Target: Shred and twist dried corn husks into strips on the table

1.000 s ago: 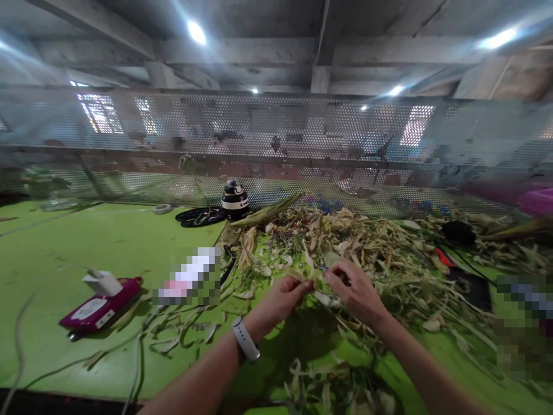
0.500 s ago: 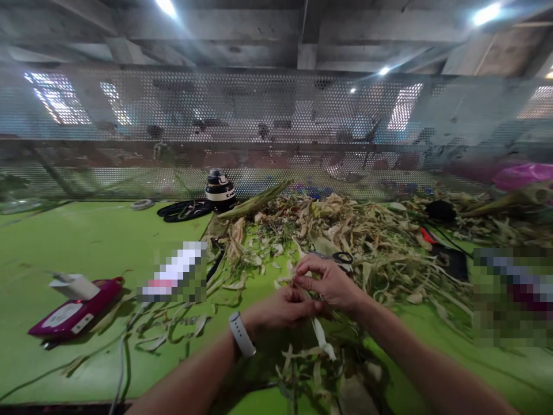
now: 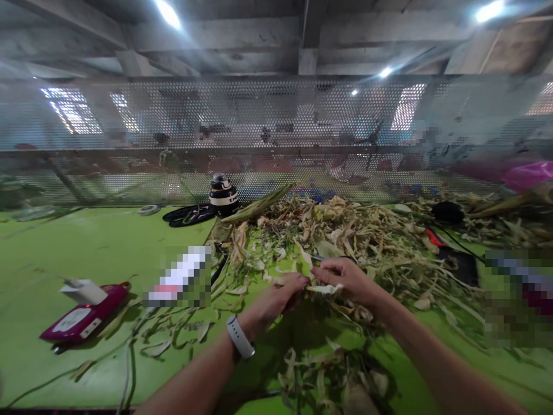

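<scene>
My left hand (image 3: 286, 293), with a pale watch strap (image 3: 240, 336) on its wrist, is closed in a pinch. From its fingertips a pale strip of dry corn husk (image 3: 324, 289) stretches right, passing below the fingers of my right hand (image 3: 348, 280). The right fingers are bent and drawn together close to the left ones; what lies between them is hidden. Another upright husk piece (image 3: 306, 253) rises just beyond both hands. Behind the right hand, scissors (image 3: 322, 257) are mostly covered. Loose husk scraps (image 3: 328, 374) lie on the green table nearer to me.
A large heap of dry husks (image 3: 367, 230) spreads across the back and right. Left of it stand a black-and-white bottle (image 3: 223, 195) and a coiled black cable (image 3: 188, 215). A purple power bank (image 3: 84, 314) with a white plug lies left. A perforated metal screen (image 3: 259, 115) closes the back.
My hands have moved slightly apart from their overlapping pose. The pale husk strip, which hung down toward me, now points right. The whole view has shifted a little.
</scene>
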`<action>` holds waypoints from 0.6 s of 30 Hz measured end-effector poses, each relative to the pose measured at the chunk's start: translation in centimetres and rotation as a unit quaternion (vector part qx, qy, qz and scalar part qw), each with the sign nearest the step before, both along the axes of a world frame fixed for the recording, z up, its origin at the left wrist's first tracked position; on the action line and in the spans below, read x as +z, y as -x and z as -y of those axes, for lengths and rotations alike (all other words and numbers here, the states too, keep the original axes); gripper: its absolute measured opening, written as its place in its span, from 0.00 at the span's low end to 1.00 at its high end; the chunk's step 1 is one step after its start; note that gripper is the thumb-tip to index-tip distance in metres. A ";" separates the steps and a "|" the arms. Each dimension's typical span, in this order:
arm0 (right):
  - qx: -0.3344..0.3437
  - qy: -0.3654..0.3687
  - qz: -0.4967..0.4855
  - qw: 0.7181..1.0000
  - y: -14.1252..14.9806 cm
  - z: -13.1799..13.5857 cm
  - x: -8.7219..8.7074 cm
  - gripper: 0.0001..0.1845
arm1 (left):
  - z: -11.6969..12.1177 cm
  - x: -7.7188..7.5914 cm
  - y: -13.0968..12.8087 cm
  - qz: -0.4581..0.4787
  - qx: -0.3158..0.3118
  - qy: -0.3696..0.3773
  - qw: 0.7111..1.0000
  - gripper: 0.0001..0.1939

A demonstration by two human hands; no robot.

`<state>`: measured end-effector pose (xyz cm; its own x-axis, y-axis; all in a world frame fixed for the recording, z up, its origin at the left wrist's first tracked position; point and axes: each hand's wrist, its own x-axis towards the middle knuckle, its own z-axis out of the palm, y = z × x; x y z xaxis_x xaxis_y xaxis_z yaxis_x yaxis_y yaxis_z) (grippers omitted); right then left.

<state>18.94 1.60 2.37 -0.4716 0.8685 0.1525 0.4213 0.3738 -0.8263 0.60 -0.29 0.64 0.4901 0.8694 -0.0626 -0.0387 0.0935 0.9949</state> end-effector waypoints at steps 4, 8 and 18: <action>-0.074 -0.093 -0.008 0.993 -0.1 0.0 0.4 0.16 | 0.0 -0.1 0.0 -0.002 0.024 0.011 1.000 0.19; -0.191 -0.239 -0.009 0.952 -0.2 1.1 1.4 0.15 | -0.1 -0.3 0.1 -0.005 0.062 -0.002 0.998 0.20; -0.136 -0.115 -0.018 0.984 1.2 0.6 -0.5 0.23 | 0.1 0.7 0.1 -0.046 0.048 -0.132 0.989 0.19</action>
<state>17.79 0.99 1.91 -0.2177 0.9022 0.3725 0.5044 0.4307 -0.7484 0.49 -0.38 1.33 0.4082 0.9032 0.1329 0.0573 -0.1707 0.9837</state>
